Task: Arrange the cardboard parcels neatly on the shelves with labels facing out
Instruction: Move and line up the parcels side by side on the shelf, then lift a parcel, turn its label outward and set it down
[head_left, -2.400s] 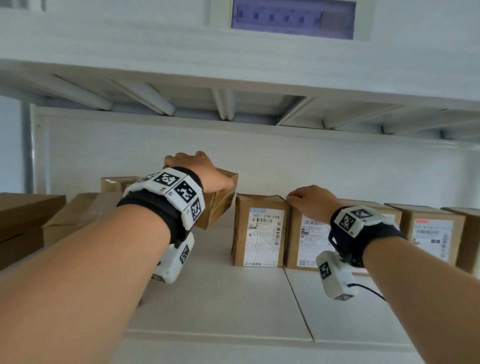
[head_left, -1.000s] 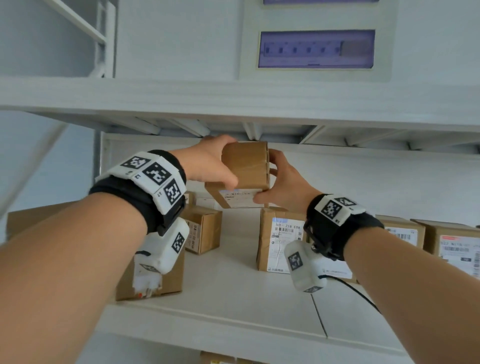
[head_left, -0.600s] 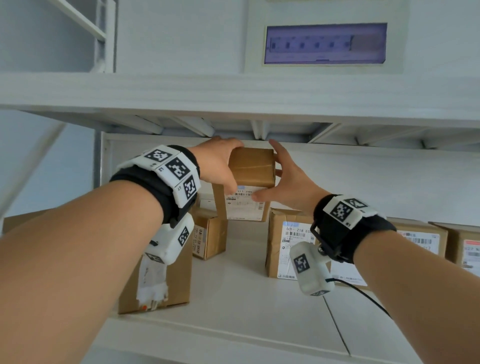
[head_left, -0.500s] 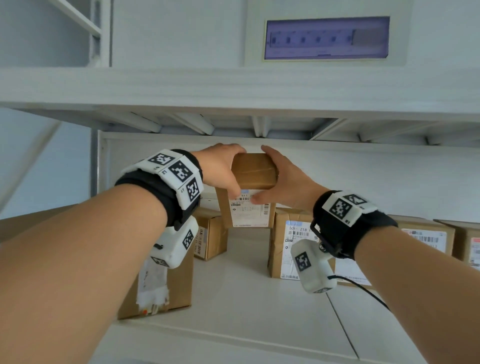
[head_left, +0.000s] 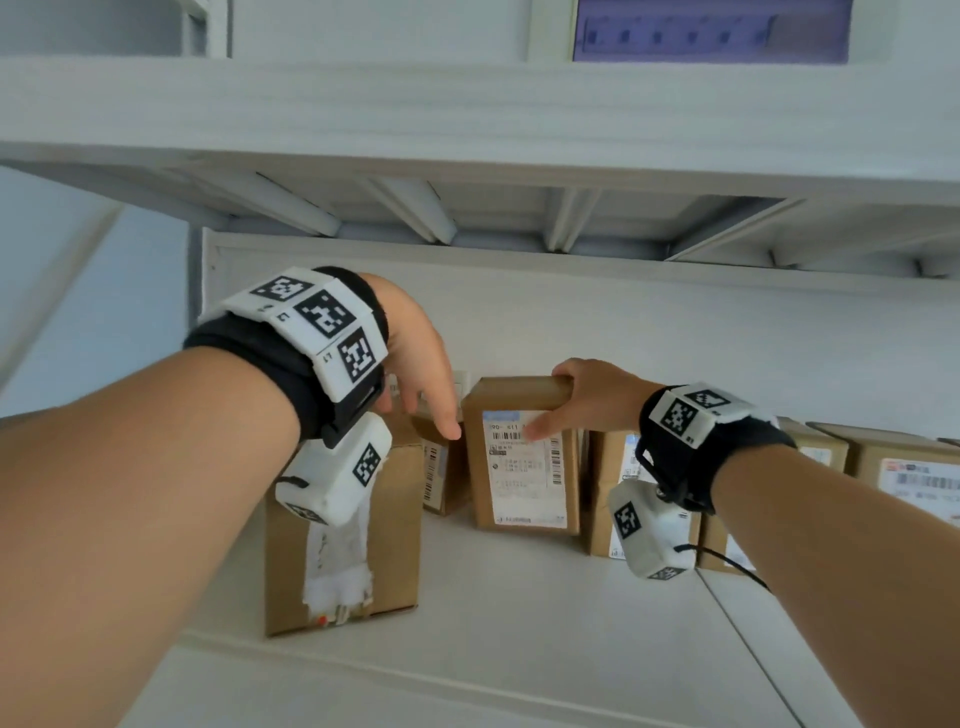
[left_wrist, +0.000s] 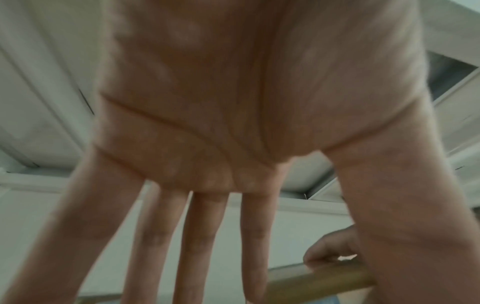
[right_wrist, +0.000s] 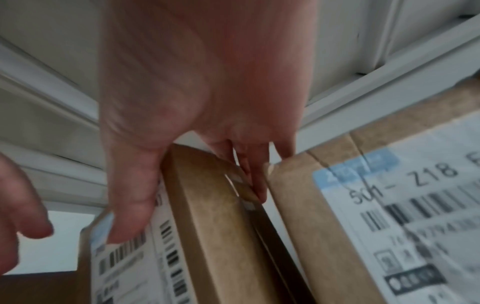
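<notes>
A brown cardboard parcel (head_left: 519, 467) stands upright on the white shelf (head_left: 519, 623), its white barcode label facing me. My right hand (head_left: 576, 400) grips its top right corner. In the right wrist view the thumb (right_wrist: 130, 205) presses on the label, and the fingers (right_wrist: 255, 185) reach down the side of the parcel (right_wrist: 207, 236), in the gap to the neighbouring parcel (right_wrist: 389, 205). My left hand (head_left: 423, 395) hovers just left of the parcel, holding nothing. Its straight fingers (left_wrist: 202, 236) spread above the parcel's top edge (left_wrist: 311, 281).
A larger box (head_left: 384, 545) with a torn white label stands at the shelf's front left, and a small parcel (head_left: 441, 467) sits behind it. A row of labelled parcels (head_left: 909, 478) runs off to the right. The upper shelf (head_left: 467, 130) hangs close overhead.
The parcel, held in the air by both hands, has come down onto the shelf beside the row. My left hand has let go and spread its fingers; my right hand still holds the parcel.
</notes>
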